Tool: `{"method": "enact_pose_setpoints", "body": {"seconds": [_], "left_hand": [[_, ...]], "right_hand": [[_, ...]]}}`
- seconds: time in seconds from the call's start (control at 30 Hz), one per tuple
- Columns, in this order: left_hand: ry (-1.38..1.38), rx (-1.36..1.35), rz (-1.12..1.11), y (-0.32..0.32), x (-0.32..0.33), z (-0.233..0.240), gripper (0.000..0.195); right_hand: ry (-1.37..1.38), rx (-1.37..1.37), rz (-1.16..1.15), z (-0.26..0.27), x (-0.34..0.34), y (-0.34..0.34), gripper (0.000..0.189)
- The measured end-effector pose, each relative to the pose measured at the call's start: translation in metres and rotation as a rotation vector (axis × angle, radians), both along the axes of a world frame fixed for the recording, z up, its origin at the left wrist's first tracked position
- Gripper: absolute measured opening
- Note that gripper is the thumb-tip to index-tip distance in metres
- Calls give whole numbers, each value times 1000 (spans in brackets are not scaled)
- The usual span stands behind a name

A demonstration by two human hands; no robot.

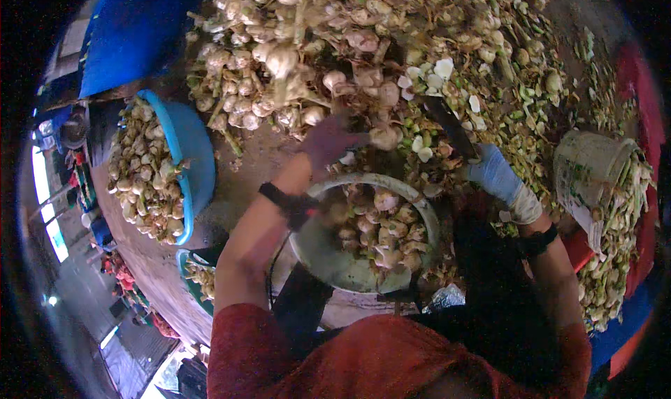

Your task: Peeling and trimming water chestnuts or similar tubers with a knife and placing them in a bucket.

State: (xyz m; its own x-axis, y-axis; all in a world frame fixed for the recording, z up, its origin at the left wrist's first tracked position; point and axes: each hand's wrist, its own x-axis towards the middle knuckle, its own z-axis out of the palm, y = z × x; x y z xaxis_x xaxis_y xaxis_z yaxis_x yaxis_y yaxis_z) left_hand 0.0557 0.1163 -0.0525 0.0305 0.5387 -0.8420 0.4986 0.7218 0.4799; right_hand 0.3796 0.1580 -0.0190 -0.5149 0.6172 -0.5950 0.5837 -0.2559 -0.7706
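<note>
My left hand (330, 142), in a dark purplish glove and blurred, reaches over the front edge of a heap of garlic bulbs (280, 60). Its fingers look spread, and no object shows in them; a single garlic bulb (385, 136) is just to its right. My right hand (490, 171), in a blue glove, grips a knife by the handle; the knife's dark, broad blade (451, 129) points up and left over trimmings. Below and between both hands stands a round metal basin (320, 270), with several garlic bulbs (388, 231) inside.
A blue tub (196, 157) heaped with garlic is on the left, a smaller green-rimmed container (183, 265) below it. To the right, a whitish bucket (587, 168) lies tipped beside cut stalks (610, 273). Cut stem pieces and peelings (529, 116) litter the surface.
</note>
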Motion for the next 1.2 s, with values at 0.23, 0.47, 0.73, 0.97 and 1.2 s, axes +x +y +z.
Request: {"method": "enact_pose_setpoints", "body": {"seconds": [0.23, 0.47, 0.73, 0.97, 1.2], "left_hand": [[358, 967, -938, 13, 12, 6, 59], [444, 1096, -1406, 34, 32, -32, 48], [409, 1023, -983, 43, 56, 21, 54], [-567, 573, 238, 28, 73, 47, 36], [-566, 540, 245, 1, 97, 72, 41]], "right_hand": [[-73, -101, -48, 1, 7, 6, 25], [84, -126, -186, 2, 8, 5, 30], [-47, 100, -66, 5, 16, 6, 36], [-181, 479, 220, 35, -8, 4, 29], [-160, 719, 298, 44, -8, 2, 33]]}}
